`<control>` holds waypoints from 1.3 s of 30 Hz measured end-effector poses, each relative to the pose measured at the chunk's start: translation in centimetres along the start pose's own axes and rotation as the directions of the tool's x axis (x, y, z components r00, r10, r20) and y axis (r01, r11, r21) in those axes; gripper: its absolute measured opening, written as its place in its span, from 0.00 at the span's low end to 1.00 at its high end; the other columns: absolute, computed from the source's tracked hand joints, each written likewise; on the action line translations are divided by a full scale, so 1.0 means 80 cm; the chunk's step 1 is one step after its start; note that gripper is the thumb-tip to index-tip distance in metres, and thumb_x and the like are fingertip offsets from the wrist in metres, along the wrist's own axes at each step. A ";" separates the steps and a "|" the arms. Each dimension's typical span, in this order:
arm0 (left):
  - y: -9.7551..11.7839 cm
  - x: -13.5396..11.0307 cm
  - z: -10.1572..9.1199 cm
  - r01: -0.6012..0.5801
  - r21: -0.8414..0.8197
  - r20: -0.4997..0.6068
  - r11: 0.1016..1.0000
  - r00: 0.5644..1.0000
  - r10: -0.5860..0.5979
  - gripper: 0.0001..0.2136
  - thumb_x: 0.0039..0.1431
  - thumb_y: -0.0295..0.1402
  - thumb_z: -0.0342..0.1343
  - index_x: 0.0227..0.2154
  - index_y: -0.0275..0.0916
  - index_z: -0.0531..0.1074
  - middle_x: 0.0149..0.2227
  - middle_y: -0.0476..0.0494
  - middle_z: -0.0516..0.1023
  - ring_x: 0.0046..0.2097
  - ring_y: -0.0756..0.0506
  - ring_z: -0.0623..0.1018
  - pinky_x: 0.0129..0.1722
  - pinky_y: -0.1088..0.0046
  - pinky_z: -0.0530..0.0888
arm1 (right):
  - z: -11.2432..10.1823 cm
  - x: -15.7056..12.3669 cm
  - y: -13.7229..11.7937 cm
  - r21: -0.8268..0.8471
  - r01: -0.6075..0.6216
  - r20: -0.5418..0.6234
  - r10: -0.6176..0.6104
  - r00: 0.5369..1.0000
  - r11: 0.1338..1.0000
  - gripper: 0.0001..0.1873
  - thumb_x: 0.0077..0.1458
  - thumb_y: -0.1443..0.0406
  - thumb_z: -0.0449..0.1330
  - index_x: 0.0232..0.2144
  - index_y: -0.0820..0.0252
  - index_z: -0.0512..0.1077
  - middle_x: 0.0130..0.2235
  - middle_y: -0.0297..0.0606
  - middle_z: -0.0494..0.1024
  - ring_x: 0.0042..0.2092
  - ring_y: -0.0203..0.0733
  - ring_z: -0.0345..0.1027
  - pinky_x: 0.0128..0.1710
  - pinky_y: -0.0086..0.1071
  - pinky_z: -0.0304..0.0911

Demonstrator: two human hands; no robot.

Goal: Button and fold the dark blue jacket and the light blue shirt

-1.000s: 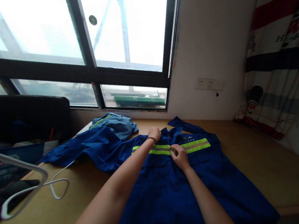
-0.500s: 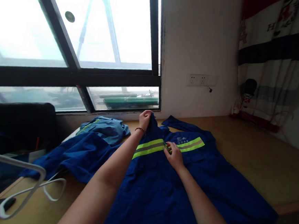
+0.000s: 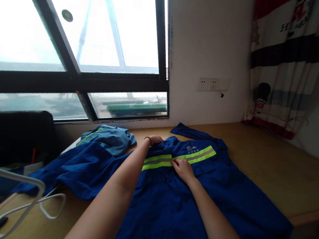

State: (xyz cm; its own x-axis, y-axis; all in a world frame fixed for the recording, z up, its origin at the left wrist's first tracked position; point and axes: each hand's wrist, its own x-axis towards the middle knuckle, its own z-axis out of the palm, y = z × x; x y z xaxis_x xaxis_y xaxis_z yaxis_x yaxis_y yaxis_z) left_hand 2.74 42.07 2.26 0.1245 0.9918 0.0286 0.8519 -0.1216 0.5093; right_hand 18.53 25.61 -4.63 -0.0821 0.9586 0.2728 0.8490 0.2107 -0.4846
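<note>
A dark blue work jacket (image 3: pixel 166 204) with yellow-green and grey reflective bands lies spread on the wooden tabletop, front side up. My left hand (image 3: pixel 156 139), with a bracelet at the wrist, is at the jacket's shoulder beside the collar; its fingertips are partly hidden by the cloth. On the chest, my right hand (image 3: pixel 182 168) pinches the front edge where the two reflective bands meet. White lettering (image 3: pixel 192 150) shows above the right-hand band. One sleeve stretches out to the left, the other lies folded toward the wall.
A lighter blue garment (image 3: pixel 111 137) lies crumpled left of the jacket. A white cable or tube (image 3: pixel 40 183) curves across the lower left, near a black chair back (image 3: pixel 17 134). Behind are a window, a wall socket (image 3: pixel 206 84) and a curtain (image 3: pixel 284 77).
My left hand has lowered the raised collar-side cloth, which now lies flatter on the jacket. My right hand stays at the front edge, its fingers drawn closer together. The view has shifted slightly.
</note>
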 end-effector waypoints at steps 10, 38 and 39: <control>0.052 0.031 -0.017 0.300 -0.011 -0.505 0.954 0.822 -0.264 0.25 0.53 0.32 0.48 0.55 0.39 0.54 0.57 0.29 0.53 0.53 0.34 0.62 0.45 0.53 0.63 | 0.000 0.001 0.001 -0.026 0.031 -0.049 -0.033 0.998 0.999 0.23 0.55 0.51 0.45 0.48 0.54 0.65 0.48 0.38 0.69 0.49 0.43 0.59 0.47 0.31 0.52; -0.031 0.052 0.027 0.028 -0.036 -0.151 0.999 0.988 -0.033 0.22 0.54 0.27 0.46 0.54 0.32 0.57 0.40 0.36 0.75 0.38 0.47 0.76 0.38 0.74 0.70 | 0.001 0.002 0.007 -0.180 -0.183 0.061 0.197 0.979 0.966 0.26 0.57 0.49 0.37 0.52 0.45 0.61 0.58 0.31 0.56 0.58 0.55 0.40 0.53 0.52 0.34; -0.027 0.048 0.036 0.007 -0.037 -0.151 0.999 0.988 -0.013 0.25 0.53 0.26 0.48 0.55 0.32 0.55 0.41 0.35 0.74 0.40 0.46 0.75 0.39 0.73 0.70 | 0.001 0.002 0.007 -0.178 -0.182 0.062 0.196 0.979 0.967 0.26 0.57 0.49 0.37 0.52 0.46 0.61 0.58 0.32 0.56 0.58 0.55 0.40 0.53 0.52 0.34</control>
State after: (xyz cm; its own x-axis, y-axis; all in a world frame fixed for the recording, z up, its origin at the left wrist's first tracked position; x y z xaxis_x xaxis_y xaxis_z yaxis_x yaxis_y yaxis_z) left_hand 2.86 46.03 -1.17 0.0354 0.9878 0.1515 0.8334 -0.1128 0.5410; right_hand 18.96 25.90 -4.92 0.0538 0.9912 0.1208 0.9290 -0.0054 -0.3700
